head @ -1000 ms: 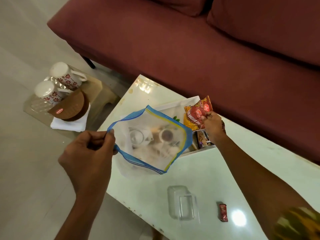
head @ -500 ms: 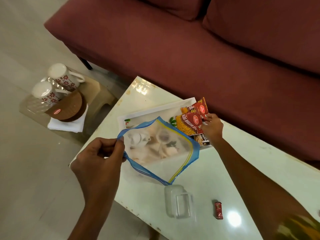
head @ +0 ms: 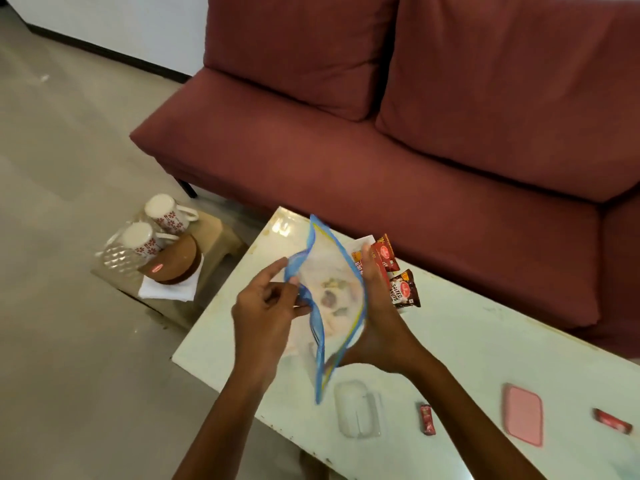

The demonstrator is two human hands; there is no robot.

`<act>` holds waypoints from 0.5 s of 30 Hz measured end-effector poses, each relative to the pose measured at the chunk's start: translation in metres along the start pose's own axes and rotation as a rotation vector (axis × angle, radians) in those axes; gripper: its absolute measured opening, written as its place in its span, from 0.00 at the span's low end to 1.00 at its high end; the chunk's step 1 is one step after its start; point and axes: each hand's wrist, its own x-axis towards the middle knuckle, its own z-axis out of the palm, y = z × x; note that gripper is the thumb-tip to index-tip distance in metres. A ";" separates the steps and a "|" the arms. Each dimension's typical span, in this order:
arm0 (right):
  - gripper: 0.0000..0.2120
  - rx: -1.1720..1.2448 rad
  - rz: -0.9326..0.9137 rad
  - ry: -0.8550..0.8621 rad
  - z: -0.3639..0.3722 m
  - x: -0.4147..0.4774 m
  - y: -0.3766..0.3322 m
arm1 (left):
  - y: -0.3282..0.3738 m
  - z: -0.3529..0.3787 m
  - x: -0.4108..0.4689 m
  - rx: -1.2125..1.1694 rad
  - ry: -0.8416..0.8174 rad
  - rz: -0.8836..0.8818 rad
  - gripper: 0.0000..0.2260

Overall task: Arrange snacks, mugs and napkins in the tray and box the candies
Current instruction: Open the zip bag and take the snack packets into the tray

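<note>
Clear zip bag (head: 332, 299) with blue-and-yellow seal, mouth spread open, small candies dimly visible inside, held above the table between both hands, left hand (head: 266, 306) pinching its near rim, right hand (head: 377, 317) cupping its far side

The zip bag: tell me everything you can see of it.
The zip bag is clear, soft plastic with a blue and yellow zip rim. It is held above the table, mouth open toward the camera. The left hand pinches one rim; the right hand supports the other side. Small blurred items lie inside.
</note>
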 end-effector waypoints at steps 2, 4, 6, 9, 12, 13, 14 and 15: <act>0.61 -0.037 -0.052 0.019 0.001 0.008 -0.024 | 0.015 0.008 -0.012 0.034 -0.117 0.008 0.09; 0.55 -0.064 -0.090 0.098 0.001 0.016 -0.046 | 0.029 0.013 -0.024 0.053 -0.218 0.025 0.07; 0.48 -0.110 -0.126 0.228 -0.005 0.020 -0.061 | 0.043 0.013 -0.031 0.044 -0.268 0.068 0.08; 0.33 -0.075 -0.201 0.383 -0.018 0.019 -0.077 | 0.067 0.004 -0.033 0.177 -0.183 0.352 0.08; 0.22 -0.006 -0.249 0.586 -0.036 0.020 -0.093 | 0.085 -0.008 -0.033 0.309 -0.066 0.541 0.20; 0.20 0.037 -0.252 0.656 -0.043 0.022 -0.100 | 0.092 -0.011 -0.037 0.303 -0.081 0.460 0.29; 0.18 0.115 -0.237 0.713 -0.049 0.024 -0.109 | 0.098 -0.013 -0.040 0.279 -0.126 0.335 0.38; 0.18 0.216 -0.204 0.750 -0.053 0.026 -0.119 | 0.102 -0.014 -0.042 0.259 -0.194 0.213 0.43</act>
